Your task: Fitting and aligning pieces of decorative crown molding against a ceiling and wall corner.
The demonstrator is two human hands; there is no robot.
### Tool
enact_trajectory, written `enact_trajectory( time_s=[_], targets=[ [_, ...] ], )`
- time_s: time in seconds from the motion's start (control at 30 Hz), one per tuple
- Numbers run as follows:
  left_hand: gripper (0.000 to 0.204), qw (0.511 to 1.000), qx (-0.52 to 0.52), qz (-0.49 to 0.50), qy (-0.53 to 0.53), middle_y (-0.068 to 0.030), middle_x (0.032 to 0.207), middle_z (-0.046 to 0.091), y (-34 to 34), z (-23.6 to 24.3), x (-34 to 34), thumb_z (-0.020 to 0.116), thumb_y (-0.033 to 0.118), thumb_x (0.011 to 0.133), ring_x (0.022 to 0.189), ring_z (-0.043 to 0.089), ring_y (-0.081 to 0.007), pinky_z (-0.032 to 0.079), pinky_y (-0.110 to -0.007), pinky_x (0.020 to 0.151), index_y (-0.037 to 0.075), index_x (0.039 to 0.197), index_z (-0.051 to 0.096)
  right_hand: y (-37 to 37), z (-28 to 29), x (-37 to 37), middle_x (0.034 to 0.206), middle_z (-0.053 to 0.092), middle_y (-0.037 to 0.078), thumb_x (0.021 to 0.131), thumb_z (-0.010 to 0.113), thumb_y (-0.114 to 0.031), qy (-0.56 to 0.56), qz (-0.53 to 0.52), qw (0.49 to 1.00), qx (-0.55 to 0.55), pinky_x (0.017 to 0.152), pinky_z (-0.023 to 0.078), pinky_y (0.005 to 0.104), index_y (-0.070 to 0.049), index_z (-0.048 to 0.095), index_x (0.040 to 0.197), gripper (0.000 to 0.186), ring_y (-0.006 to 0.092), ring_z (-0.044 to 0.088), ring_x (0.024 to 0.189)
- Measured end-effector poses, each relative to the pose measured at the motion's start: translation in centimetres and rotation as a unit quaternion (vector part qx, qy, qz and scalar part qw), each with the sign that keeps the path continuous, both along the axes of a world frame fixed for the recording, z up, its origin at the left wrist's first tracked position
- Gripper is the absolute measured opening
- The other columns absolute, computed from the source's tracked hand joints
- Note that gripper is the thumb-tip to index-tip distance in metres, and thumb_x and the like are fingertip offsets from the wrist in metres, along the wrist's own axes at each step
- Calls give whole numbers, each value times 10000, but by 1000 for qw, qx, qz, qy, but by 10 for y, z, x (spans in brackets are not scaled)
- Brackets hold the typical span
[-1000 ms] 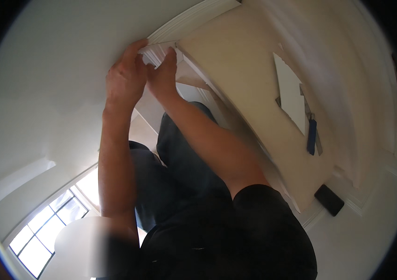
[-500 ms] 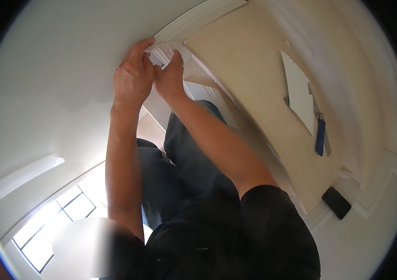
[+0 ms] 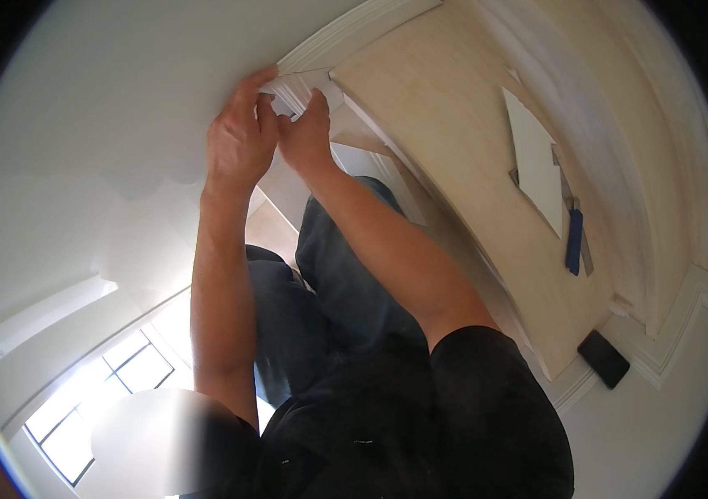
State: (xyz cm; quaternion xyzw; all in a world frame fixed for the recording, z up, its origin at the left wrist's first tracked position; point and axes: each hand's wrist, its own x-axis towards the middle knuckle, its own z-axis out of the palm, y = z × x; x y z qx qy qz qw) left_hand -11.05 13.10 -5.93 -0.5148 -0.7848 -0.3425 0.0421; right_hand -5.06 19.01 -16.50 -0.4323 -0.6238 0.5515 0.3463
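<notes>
At the far end of my reach, a short piece of white ribbed moulding (image 3: 297,90) stands against the wall, just below a longer white moulding (image 3: 345,37). My left hand (image 3: 240,141) has its fingers curled over the short piece's upper left edge. Close beside it, my right hand (image 3: 305,137) is closed at the piece's lower edge, its thumb pointing up along the ribbed front. The two hands nearly touch, and their fingertips are partly hidden behind the piece.
A pale wooden stair tread (image 3: 429,116) lies right of my arms. On it rest a white offcut (image 3: 534,162), a blue-handled knife (image 3: 573,241) and a flat metal strip (image 3: 587,256). A black phone (image 3: 604,359) sits near the lower right corner. The wall (image 3: 104,116) rises at left.
Both hands stay at the short moulding with almost the same grip. The whole view has shifted very slightly; nothing else visibly moved.
</notes>
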Motion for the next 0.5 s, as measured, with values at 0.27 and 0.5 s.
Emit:
enact_trajectory(
  time_s=[0.27,0.5],
  targets=[
    [285,993,97,-7,-66,-133,1067,775,-15,11,-6,604,-21,954,885,777,-241,623,-350,786,59,1213,694,7,-5,0,1495,402,400,832,682,-141,-10,-6,998,-64,1223,306,539,169,322,1478,802,525,400,1414],
    [257,997,28,39,-54,-125,1098,783,-22,15,-6,617,26,984,914,789,-227,620,-339,795,50,1228,695,14,-7,3,1488,429,388,838,683,-137,3,26,994,-102,1230,302,537,168,331,1484,796,531,408,1414]
  ],
)
